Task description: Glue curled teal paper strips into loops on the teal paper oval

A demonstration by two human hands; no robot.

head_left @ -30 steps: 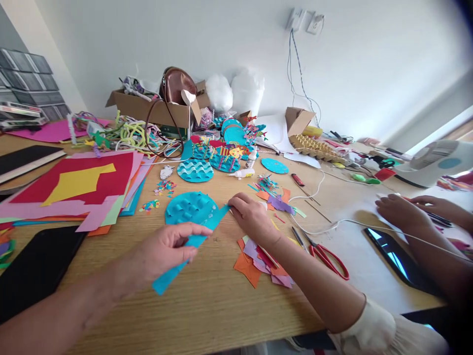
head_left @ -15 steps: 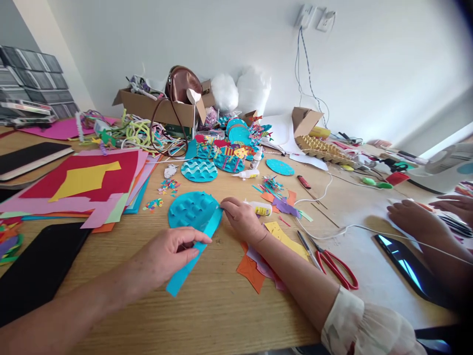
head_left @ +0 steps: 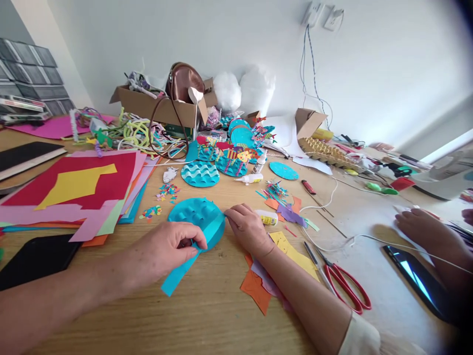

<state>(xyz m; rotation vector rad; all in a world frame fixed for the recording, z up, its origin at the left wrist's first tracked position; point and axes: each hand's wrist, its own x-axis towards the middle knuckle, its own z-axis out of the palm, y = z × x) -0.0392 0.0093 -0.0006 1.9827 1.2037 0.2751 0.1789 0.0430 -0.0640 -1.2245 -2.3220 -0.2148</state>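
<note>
A blue paper strip [head_left: 180,273] runs slantwise across the near right side of a round blue disc [head_left: 182,209] whose surface carries raised paper waves. My left hand [head_left: 177,246] pinches the strip around its middle, thumb below and fingers above, and the strip's free end points toward me. At the disc's right edge, my right hand [head_left: 247,228] has its fingertips closed on the strip's far end. A glue bottle [head_left: 267,217] lies just beyond my right hand. Orange scrap paper [head_left: 256,292] and yellow scrap paper [head_left: 293,252] stick out beside my right forearm.
Red-handled scissors [head_left: 347,286] lie at right, near a phone [head_left: 417,281] and another person's hand [head_left: 419,226]. Coloured sheets [head_left: 70,182] are stacked at left. Behind the disc are a wave-covered disc [head_left: 200,174], confetti [head_left: 151,212] and a cardboard box [head_left: 148,106]. A white cable [head_left: 325,244] crosses the right.
My left fingers have closed on the strip, where they were looser before. The strip now bends over the disc's near edge. My right hand stays at its far end; the view has shifted slightly.
</note>
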